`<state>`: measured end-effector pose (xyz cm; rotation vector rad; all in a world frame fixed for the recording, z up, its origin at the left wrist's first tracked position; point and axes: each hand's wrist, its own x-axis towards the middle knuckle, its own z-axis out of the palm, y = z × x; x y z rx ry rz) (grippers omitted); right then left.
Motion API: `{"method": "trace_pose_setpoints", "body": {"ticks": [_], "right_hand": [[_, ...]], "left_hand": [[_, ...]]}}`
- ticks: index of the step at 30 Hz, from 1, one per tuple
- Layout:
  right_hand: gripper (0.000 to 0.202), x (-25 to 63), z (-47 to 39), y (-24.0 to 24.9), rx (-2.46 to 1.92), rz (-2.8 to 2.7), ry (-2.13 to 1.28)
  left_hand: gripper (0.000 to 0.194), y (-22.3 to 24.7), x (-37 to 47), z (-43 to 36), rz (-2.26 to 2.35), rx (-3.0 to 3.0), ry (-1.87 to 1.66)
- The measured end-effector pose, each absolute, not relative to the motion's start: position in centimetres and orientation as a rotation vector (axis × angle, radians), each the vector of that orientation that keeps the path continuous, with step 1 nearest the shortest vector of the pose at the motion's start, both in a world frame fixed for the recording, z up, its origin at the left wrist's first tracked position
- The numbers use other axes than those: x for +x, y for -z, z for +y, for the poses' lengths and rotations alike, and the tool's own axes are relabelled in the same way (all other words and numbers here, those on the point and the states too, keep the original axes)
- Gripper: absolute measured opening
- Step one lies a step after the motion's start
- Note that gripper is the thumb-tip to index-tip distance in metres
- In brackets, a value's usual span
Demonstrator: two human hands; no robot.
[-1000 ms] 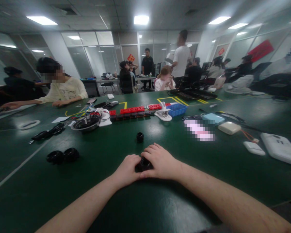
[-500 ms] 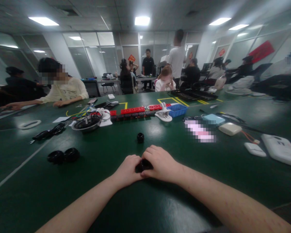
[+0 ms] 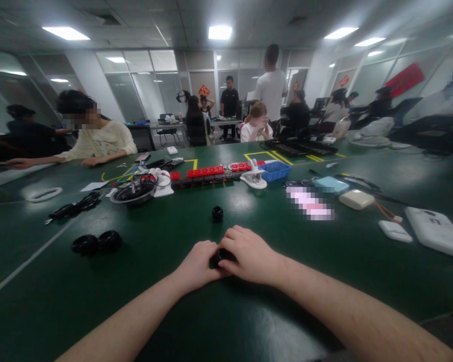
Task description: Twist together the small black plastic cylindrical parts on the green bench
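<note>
Close in front of me, both hands are wrapped round a glossy black round part (image 3: 226,255) at the green table (image 3: 166,322); much of it is hidden by fingers. My left hand (image 3: 199,263) closes on its left side, fingertips meeting those of the other hand. Over the top and right side curls my right hand (image 3: 249,254), its thumb across the near face. A smaller black ribbed round piece (image 3: 217,214) stands just beyond the hands. Off to the left, two more black round parts (image 3: 85,245) sit side by side.
Beyond lie a metal bowl (image 3: 132,195) with cables, a row of red and dark blocks (image 3: 206,173), a white clip (image 3: 253,178) and a blue basket (image 3: 275,172). White devices (image 3: 438,232) are at right. A person (image 3: 98,136) sits at the far left side.
The right thumb and fingers have shifted slightly on the black round part, and the left fingers reach a little further under it. The camera view has moved very slightly.
</note>
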<state>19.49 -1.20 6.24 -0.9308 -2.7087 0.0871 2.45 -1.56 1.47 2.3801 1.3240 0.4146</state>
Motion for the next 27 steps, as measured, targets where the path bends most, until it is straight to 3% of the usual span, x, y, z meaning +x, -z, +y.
{"method": "trace_pose_setpoints", "body": {"ticks": [27], "right_hand": [[0.02, 19.52, -1.06, -6.09, -0.911, -2.712, -0.087]], "left_hand": [[0.031, -0.98, 2.31, -1.38, 1.314, 2.388, -0.447]]}}
